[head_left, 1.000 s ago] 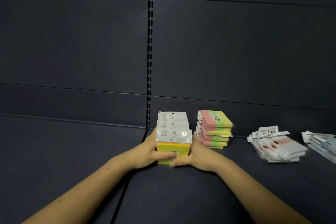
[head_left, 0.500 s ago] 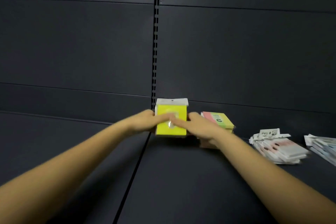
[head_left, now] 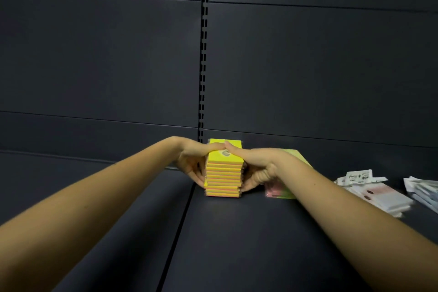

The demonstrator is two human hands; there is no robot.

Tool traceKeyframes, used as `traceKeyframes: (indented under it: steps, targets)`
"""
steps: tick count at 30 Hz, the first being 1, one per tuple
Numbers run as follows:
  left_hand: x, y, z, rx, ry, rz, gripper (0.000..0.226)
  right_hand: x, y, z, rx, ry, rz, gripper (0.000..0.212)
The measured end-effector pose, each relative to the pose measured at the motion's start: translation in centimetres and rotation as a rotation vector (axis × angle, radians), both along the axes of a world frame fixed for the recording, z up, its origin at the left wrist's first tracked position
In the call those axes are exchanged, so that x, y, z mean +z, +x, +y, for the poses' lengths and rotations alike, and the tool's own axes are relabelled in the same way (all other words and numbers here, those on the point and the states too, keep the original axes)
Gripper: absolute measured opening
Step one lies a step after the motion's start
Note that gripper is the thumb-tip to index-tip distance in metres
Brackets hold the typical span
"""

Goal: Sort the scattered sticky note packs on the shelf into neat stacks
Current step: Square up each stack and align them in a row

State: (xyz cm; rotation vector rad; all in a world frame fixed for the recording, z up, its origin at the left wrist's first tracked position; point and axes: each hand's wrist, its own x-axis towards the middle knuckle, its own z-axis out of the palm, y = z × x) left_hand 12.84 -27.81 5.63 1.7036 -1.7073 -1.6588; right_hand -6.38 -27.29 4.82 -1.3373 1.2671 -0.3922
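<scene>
A tall stack of yellow sticky note packs [head_left: 223, 176] stands upright on the dark shelf [head_left: 237, 244] close to the back wall. My left hand [head_left: 192, 163] grips its left side, thumb laid over the top pack. My right hand [head_left: 256, 166] grips the right side, thumb on top as well, fingers curled down the stack's flank. Behind my right wrist a pink and green pack stack [head_left: 282, 191] is partly hidden.
A loose pile of white-wrapped packs [head_left: 376, 193] lies to the right, and another pile [head_left: 424, 193] sits at the right edge. A slotted upright [head_left: 203, 54] runs down the dark back panel. A seam [head_left: 180, 225] divides the shelf boards.
The yellow stack was carried from the shelf front back toward the wall and now stands upright there, both hands still on it. The view moved closer.
</scene>
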Motion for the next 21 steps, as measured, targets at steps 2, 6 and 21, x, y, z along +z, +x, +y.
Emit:
traceKeyframes:
  steps: [2,6,21]
  targets:
    - [-0.6,0.0,-0.5,0.0,0.008,-0.002,0.095,-0.6,0.2,-0.5,-0.039,-0.009,0.038,0.106]
    - [-0.8,0.1,-1.1,0.003,0.037,0.023,0.084,-0.7,0.5,-0.7,-0.067,-0.035,0.075,0.099]
    - [-0.5,-1.0,-1.0,0.102,0.041,0.047,0.076,-0.4,1.2,0.2,-0.161,0.049,-0.06,0.084]
